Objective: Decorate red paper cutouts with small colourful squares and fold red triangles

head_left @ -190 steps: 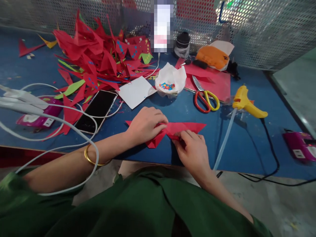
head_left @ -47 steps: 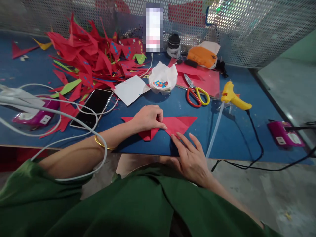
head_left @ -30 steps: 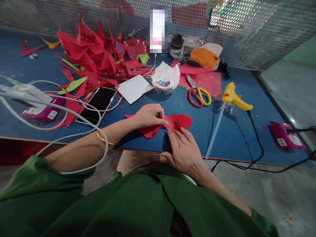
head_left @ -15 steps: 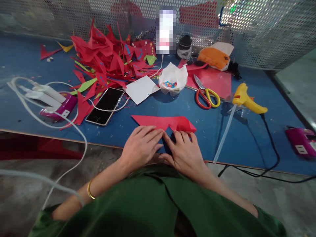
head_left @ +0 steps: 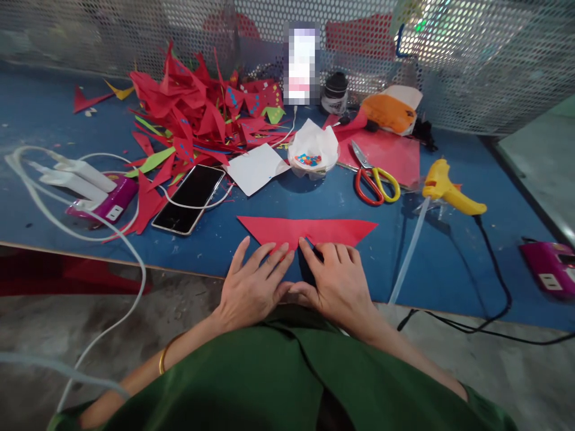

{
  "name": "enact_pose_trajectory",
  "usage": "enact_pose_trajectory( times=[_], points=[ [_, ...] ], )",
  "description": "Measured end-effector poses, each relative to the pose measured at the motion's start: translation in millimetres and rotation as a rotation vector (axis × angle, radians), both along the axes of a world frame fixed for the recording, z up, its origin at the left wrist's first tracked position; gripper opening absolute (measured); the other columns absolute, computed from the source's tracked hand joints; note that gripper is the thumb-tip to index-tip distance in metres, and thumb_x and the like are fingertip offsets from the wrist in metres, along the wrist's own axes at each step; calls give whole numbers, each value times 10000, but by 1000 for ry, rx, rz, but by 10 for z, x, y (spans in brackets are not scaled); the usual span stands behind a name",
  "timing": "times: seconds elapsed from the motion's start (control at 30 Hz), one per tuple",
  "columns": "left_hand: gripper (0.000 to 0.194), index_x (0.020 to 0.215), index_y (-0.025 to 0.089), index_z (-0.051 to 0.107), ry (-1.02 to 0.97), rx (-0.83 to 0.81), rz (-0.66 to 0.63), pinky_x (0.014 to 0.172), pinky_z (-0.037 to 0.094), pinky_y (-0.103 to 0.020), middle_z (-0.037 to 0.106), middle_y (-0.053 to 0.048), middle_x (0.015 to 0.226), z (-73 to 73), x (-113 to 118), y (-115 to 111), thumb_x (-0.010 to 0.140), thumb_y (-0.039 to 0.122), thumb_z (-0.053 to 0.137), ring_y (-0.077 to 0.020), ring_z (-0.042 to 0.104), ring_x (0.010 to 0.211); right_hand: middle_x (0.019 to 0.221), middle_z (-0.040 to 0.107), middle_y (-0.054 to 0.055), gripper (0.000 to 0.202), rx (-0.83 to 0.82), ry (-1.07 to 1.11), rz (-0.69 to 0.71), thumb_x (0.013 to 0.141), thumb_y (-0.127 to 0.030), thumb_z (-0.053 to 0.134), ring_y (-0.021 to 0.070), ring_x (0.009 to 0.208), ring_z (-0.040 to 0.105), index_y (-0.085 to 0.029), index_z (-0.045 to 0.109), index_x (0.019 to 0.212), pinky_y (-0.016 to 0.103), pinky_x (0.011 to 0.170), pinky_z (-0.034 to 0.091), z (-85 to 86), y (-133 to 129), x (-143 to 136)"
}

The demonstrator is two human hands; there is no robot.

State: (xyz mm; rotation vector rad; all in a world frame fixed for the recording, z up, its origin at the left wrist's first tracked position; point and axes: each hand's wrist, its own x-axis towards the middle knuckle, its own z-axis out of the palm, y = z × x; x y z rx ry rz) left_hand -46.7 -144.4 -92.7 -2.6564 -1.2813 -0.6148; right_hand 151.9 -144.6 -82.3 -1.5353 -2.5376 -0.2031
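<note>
A red paper piece (head_left: 309, 228) lies on the blue table in front of me, its two pointed ends reaching left and right, with a notch in its near edge. My left hand (head_left: 251, 284) rests palm down with fingers spread, their tips at the paper's near left edge. My right hand (head_left: 341, 278) has its index finger stretched to the notch. Its other fingers are bent over the near right edge, and the thumb points toward my left thumb. Both hands press or touch the paper without lifting it.
Beyond the paper are red-and-yellow-handled scissors (head_left: 375, 182), a white paper-lined bowl (head_left: 313, 143) of small coloured bits, a white card (head_left: 255, 169) and a phone (head_left: 188, 200). A yellow glue gun (head_left: 449, 188) stands right. Red scraps (head_left: 188, 114) heap back left; white cables (head_left: 139, 263) cross the left side.
The paper's right end, folded or curled before, now lies flat and reaches farther right. My left fingers have spread apart. My right hand stays nearly in place.
</note>
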Motion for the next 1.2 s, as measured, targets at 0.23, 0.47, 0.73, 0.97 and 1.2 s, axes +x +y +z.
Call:
enact_pose_trajectory(
  times=[0.23, 0.47, 0.73, 0.97, 1.2],
  points=[
    [352, 1292, 235, 636, 6, 14, -4, 1231, 133, -517, 689, -20, 1280, 28, -3, 21, 973, 322, 518, -252, 634, 1153, 1017, 617, 169, 816, 12, 22, 19, 950, -680, 233, 287, 904, 472, -78, 518, 1422, 428, 820, 366, -26, 12, 7],
    [376, 1307, 181, 627, 6, 36, -20, 1222, 149, -532, 660, -49, 1323, 15, -1, 17, 980, 305, 488, -263, 630, 1147, 1000, 633, 162, 742, 16, 6, 3, 969, -635, 286, 287, 900, 502, -83, 546, 1392, 431, 834, 385, 7, 22, 0],
    [247, 1134, 233, 718, -43, -19, -62, 1165, 290, -570, 755, -19, 1136, 159, 7, 158, 967, 264, 539, -228, 681, 978, 979, 731, 142, 395, 147, 166, -59, 985, -296, 484, 259, 913, 631, -48, 583, 1276, 399, 875, 433, -2, 12, 269],
    [236, 1042, 243, 741, -46, 1, -44, 1112, 341, -564, 773, -21, 1042, 206, 37, 370, 970, 213, 518, -218, 678, 927, 953, 753, 158, 319, 188, 188, -132, 974, -230, 466, 260, 867, 670, -72, 633, 1196, 396, 823, 436, -52, 90, 239],
    [221, 1091, 190, 716, -155, -72, -48, 959, 461, -424, 754, -67, 1098, 281, 149, 533, 951, 242, 554, -235, 651, 1017, 966, 763, 120, 324, 49, 381, -321, 941, -218, 497, 259, 868, 687, -128, 588, 1239, 388, 776, 425, -16, 173, 110]
  ],
)
